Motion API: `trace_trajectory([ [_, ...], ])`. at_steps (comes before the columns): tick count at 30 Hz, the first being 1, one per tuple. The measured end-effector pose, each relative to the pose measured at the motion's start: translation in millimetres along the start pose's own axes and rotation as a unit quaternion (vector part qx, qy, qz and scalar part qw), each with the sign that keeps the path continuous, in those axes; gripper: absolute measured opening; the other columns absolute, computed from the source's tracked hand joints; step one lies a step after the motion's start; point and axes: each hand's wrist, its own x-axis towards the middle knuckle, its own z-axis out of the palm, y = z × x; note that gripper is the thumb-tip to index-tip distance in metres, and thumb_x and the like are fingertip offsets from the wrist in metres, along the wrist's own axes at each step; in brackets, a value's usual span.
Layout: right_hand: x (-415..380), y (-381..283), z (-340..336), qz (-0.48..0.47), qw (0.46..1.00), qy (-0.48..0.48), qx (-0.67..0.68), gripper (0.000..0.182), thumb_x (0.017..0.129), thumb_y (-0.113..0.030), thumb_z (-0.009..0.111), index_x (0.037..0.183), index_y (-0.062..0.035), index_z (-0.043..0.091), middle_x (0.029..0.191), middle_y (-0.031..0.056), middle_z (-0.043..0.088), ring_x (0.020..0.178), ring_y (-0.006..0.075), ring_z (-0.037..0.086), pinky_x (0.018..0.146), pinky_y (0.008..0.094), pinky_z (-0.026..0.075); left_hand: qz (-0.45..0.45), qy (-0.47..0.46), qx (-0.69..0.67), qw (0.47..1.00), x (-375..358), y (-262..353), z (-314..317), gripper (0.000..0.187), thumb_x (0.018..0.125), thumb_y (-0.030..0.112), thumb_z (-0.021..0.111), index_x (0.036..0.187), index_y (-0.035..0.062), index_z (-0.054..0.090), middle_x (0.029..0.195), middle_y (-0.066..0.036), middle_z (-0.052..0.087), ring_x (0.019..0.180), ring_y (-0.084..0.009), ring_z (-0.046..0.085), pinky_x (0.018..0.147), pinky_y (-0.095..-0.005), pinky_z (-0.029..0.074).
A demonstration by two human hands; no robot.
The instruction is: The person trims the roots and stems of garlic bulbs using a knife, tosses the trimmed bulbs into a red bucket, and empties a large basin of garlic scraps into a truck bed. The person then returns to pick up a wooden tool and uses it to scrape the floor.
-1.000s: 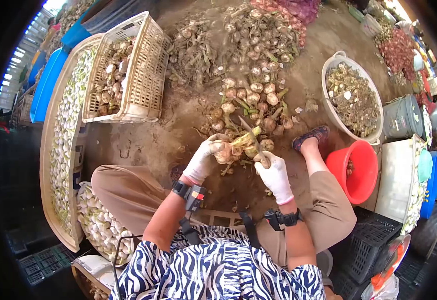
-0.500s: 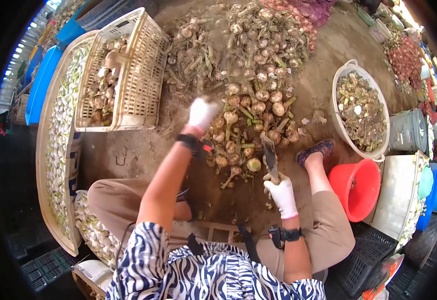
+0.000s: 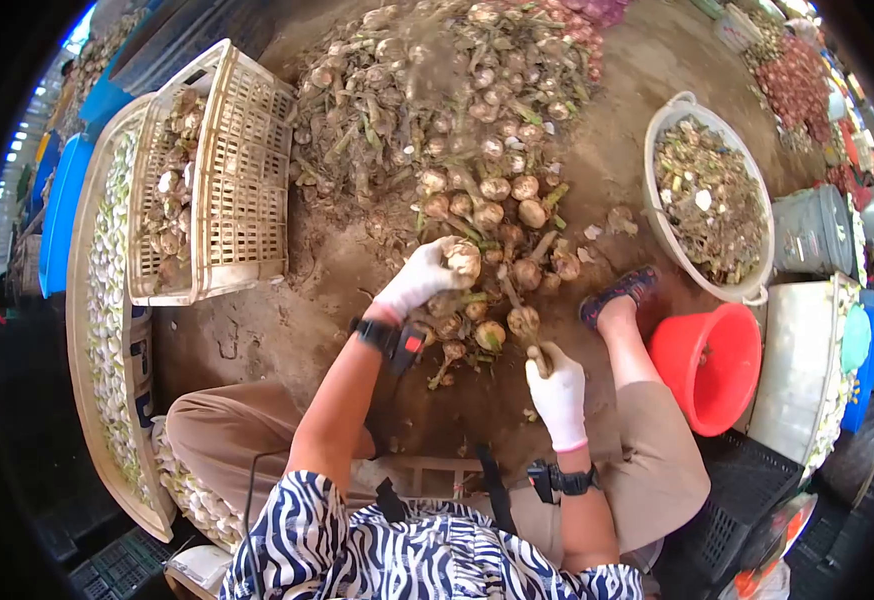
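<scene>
My left hand (image 3: 425, 282), in a white glove, is closed round a garlic bulb (image 3: 463, 260) at the near side of a heap of garlic (image 3: 497, 190). My gloved right hand (image 3: 559, 398) is shut on the handle of a knife (image 3: 541, 360), held low at the heap's right front. Its blade is hard to make out, seen nearly edge-on. Just beyond the knife lies another bulb (image 3: 524, 322) with its stem. Several dirty bulbs with stalks lie loose between and beyond my hands.
A cream slatted crate (image 3: 247, 180) with bulbs stands left, beside a long tray (image 3: 79, 330) of white garlic. To the right are a white tub (image 3: 656, 190) of trimmings, a red bucket (image 3: 677, 365) and a grey bucket (image 3: 807, 230). My legs flank the work area.
My left hand has moved from the heap's left side down and right, and now grips a bulb. A blurred brown shape over the crate is gone. The knife has turned; its broad blade shows less.
</scene>
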Motion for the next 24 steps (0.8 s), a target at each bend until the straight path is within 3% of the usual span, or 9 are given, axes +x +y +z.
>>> trace_trajectory([
  [2, -4, -31, -4, -0.089, 0.990, 0.021, -0.109, 0.012, 0.079, -0.006, 0.066, 0.090, -0.0066, 0.064, 0.076, 0.0184, 0.064, 0.069, 0.0392, 0.062, 0.061, 0.0417, 0.052, 0.024, 0.005, 0.083, 0.996, -38, 20, 34, 0.073, 0.069, 0.014, 0.086, 0.131, 0.0011, 0.049, 0.111, -0.001, 0.064, 0.097, -0.0094, 0.058, 0.091, -0.0281, 0.050],
  [6, -22, -59, -12, -0.215, 0.953, -0.007, -0.212, 0.017, 0.073, -0.007, 0.066, 0.089, -0.0102, 0.059, 0.073, 0.0116, 0.060, 0.071, 0.0326, 0.063, 0.060, 0.0436, 0.050, 0.082, -0.042, 0.015, 0.996, -102, 35, 77, 0.073, 0.077, 0.014, 0.081, 0.138, 0.0023, 0.043, 0.119, -0.005, 0.062, 0.104, -0.0109, 0.058, 0.093, -0.0301, 0.049],
  [8, -34, -70, -18, -0.245, 0.948, -0.008, -0.203, 0.016, 0.073, -0.006, 0.065, 0.087, -0.0100, 0.058, 0.072, 0.0107, 0.060, 0.070, 0.0310, 0.063, 0.060, 0.0429, 0.050, 0.129, -0.014, 0.119, 0.984, -117, 41, 81, 0.070, 0.078, 0.013, 0.079, 0.138, 0.0022, 0.044, 0.118, -0.004, 0.062, 0.104, -0.0105, 0.057, 0.093, -0.0301, 0.048],
  [13, -57, -79, -18, -0.291, 0.929, -0.029, -0.227, 0.014, 0.073, -0.007, 0.063, 0.087, -0.0098, 0.058, 0.072, 0.0089, 0.058, 0.068, 0.0285, 0.062, 0.060, 0.0414, 0.050, 0.139, -0.004, 0.125, 0.982, -146, 47, 83, 0.063, 0.077, 0.010, 0.077, 0.132, 0.0007, 0.049, 0.115, -0.005, 0.063, 0.103, -0.0097, 0.057, 0.092, -0.0287, 0.047],
  [16, -58, -62, -1, -0.309, 0.917, 0.018, -0.250, 0.013, 0.073, -0.009, 0.062, 0.085, -0.0094, 0.057, 0.070, 0.0083, 0.055, 0.067, 0.0290, 0.061, 0.059, 0.0415, 0.050, 0.160, 0.014, 0.197, 0.967, -164, 59, 91, 0.060, 0.075, 0.014, 0.080, 0.126, 0.0005, 0.053, 0.116, -0.007, 0.064, 0.103, -0.0089, 0.057, 0.092, -0.0285, 0.047],
  [19, -53, -45, 5, -0.342, 0.915, 0.068, -0.202, 0.010, 0.073, -0.008, 0.061, 0.083, -0.0089, 0.057, 0.072, 0.0094, 0.058, 0.066, 0.0301, 0.061, 0.057, 0.0421, 0.050, 0.150, 0.050, 0.129, 0.979, -173, 55, 100, 0.056, 0.072, 0.017, 0.082, 0.120, 0.0014, 0.057, 0.106, -0.005, 0.069, 0.095, -0.0084, 0.060, 0.087, -0.0287, 0.050],
  [20, -50, -39, 5, -0.338, 0.917, 0.067, -0.199, 0.010, 0.073, -0.008, 0.061, 0.083, -0.0089, 0.057, 0.072, 0.0094, 0.058, 0.066, 0.0301, 0.061, 0.057, 0.0421, 0.050, 0.143, 0.062, 0.147, 0.977, -174, 51, 98, 0.056, 0.072, 0.016, 0.082, 0.120, 0.0018, 0.058, 0.103, -0.004, 0.070, 0.092, -0.0081, 0.061, 0.085, -0.0287, 0.051],
  [21, -46, -30, 5, -0.297, 0.923, 0.076, -0.235, 0.011, 0.074, -0.008, 0.060, 0.084, -0.0083, 0.058, 0.072, 0.0108, 0.059, 0.065, 0.0315, 0.062, 0.056, 0.0429, 0.050, 0.130, 0.055, 0.313, 0.939, -178, 67, 99, 0.057, 0.071, 0.014, 0.083, 0.120, 0.0018, 0.057, 0.096, -0.003, 0.070, 0.087, -0.0076, 0.061, 0.081, -0.0279, 0.051],
  [24, -12, 18, -14, -0.133, 0.944, 0.113, -0.281, 0.012, 0.074, -0.006, 0.060, 0.086, -0.0074, 0.059, 0.072, 0.0140, 0.061, 0.063, 0.0359, 0.061, 0.054, 0.0450, 0.049, 0.136, 0.090, 0.179, 0.970, -199, 70, 116, 0.056, 0.070, 0.021, 0.085, 0.115, -0.0015, 0.061, 0.090, -0.005, 0.069, 0.082, -0.0091, 0.062, 0.078, -0.0263, 0.052],
])
